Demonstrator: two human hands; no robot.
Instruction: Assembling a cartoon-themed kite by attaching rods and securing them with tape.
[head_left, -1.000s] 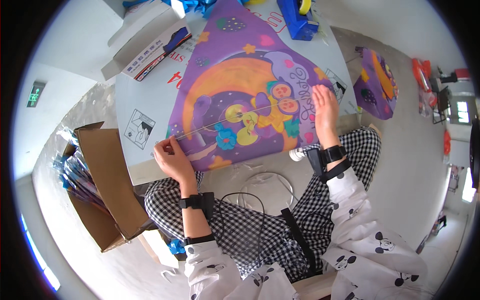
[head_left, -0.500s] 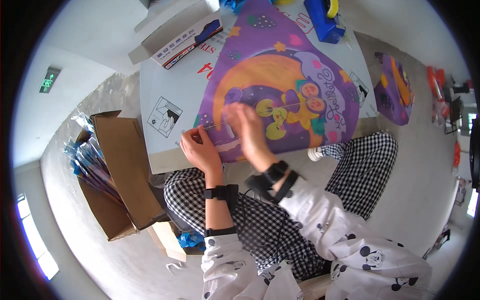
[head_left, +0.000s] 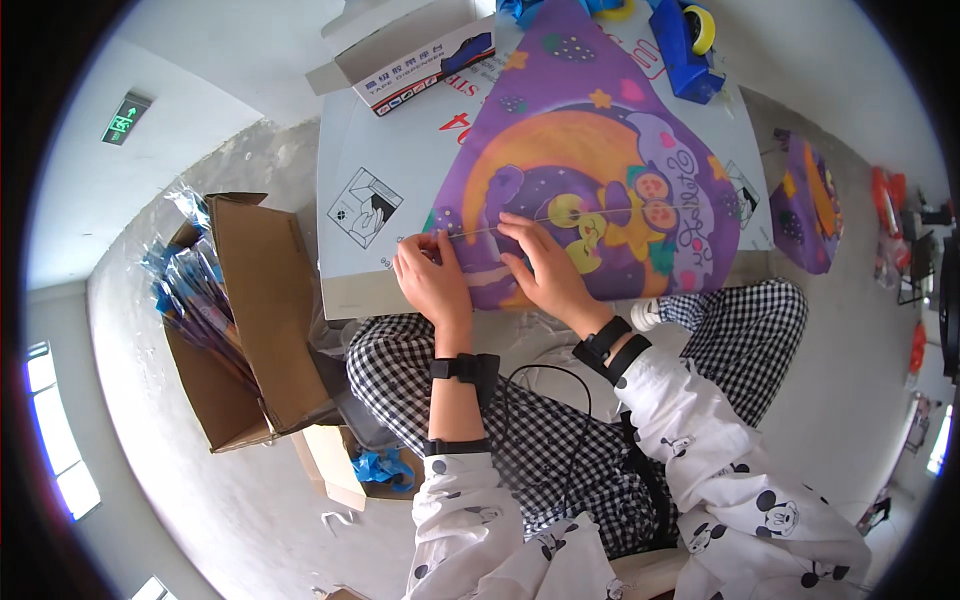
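Observation:
A purple, triangular printed sheet (head_left: 560,90), kite-like, with a cartoon moon and bear, is spread over a white box top. A thin pale string (head_left: 570,213) runs across the print from side to side. At the sheet's lower left edge, my left hand (head_left: 432,278) is closed, thumb and forefinger pinching the left part of the string. Just right of it, my right hand (head_left: 548,272) reaches over the sheet with fingers stretched and thumb apart. Its fingertips touch the string or lie right beside it; which of the two I cannot tell.
A blue tape dispenser (head_left: 688,55) and an opened carton (head_left: 425,70) stand at the far edge of the white box (head_left: 345,130). At left, a cardboard box (head_left: 262,310) holds several wrapped items. Another purple printed piece (head_left: 803,210) is at right.
My right hand has moved slightly right and steadied, its blur gone. My left hand keeps its pinch on the string. The whole view has shifted a little.

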